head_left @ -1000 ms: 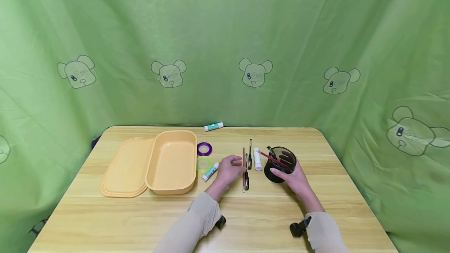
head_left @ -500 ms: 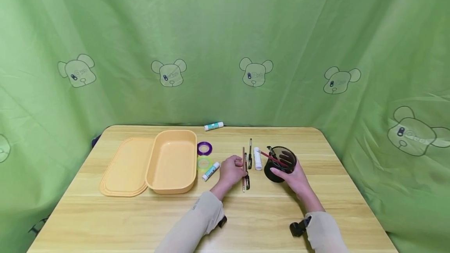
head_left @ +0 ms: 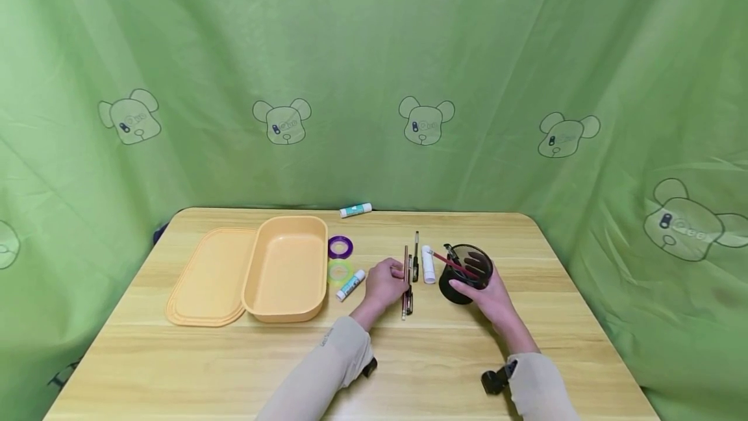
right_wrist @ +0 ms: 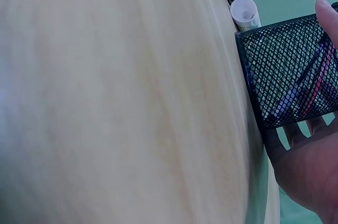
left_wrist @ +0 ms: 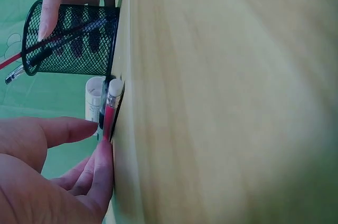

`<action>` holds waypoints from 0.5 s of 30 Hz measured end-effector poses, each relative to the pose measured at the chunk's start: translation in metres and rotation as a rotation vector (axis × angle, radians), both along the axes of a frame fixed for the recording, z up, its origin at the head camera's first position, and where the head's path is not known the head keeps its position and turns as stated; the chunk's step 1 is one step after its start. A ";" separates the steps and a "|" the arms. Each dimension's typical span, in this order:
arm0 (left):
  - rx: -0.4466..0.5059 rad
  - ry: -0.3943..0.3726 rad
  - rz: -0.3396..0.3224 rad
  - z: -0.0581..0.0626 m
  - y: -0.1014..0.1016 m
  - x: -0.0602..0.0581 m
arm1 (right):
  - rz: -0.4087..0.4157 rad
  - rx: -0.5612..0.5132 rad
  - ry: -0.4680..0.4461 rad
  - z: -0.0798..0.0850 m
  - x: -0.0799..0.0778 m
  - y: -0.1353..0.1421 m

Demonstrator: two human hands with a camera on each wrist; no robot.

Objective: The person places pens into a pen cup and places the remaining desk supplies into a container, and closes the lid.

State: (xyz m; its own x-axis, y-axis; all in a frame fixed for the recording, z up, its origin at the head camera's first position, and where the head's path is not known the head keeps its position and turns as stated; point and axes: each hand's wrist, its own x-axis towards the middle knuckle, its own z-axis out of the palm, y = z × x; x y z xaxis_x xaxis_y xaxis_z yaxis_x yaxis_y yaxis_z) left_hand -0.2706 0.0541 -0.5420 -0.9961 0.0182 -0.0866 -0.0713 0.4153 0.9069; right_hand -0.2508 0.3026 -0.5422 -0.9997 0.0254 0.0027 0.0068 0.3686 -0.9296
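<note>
My left hand (head_left: pixel 386 284) is at a red pencil (left_wrist: pixel 109 121) lying on the table, its white eraser end toward me. Thumb and fingers pinch the pencil low to the wood in the left wrist view. A black pen (head_left: pixel 410 304) lies right alongside it, partly hidden by the fingers. Another black pen (head_left: pixel 416 258) and a white glue stick (head_left: pixel 428 265) lie just to the right. With my right hand (head_left: pixel 493 297) I hold a black mesh pen cup (right_wrist: pixel 285 76), thumb near its rim and fingers round the far side. A red pencil and a black pen lean inside it.
An orange box (head_left: pixel 284 278) stands at the left beside its lid (head_left: pixel 211 278). Near its right side lie a purple tape roll (head_left: pixel 340 247), a yellow-green tape roll (head_left: pixel 339 272) and a glue stick (head_left: pixel 350 286). Another glue stick (head_left: pixel 355 210) lies at the table's back edge.
My left hand has shifted slightly right and closed in on the pencil. The pencil and the pen beside it have turned a little. My right hand and the cup stay put.
</note>
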 end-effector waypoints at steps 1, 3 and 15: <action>0.003 0.002 0.001 0.000 0.000 0.000 | 0.001 0.001 0.000 0.000 0.000 0.000; 0.007 0.003 0.003 -0.001 0.000 -0.001 | 0.002 0.000 -0.001 0.000 0.000 0.000; -0.015 0.012 -0.016 -0.001 -0.001 -0.001 | -0.001 0.011 -0.008 0.001 0.001 0.001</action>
State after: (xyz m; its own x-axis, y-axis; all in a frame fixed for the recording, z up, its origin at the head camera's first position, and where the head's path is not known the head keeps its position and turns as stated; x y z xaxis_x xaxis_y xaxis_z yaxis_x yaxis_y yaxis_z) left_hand -0.2717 0.0529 -0.5428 -0.9966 0.0328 -0.0753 -0.0539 0.4303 0.9011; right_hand -0.2496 0.3031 -0.5408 -0.9996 0.0262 -0.0046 0.0142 0.3790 -0.9253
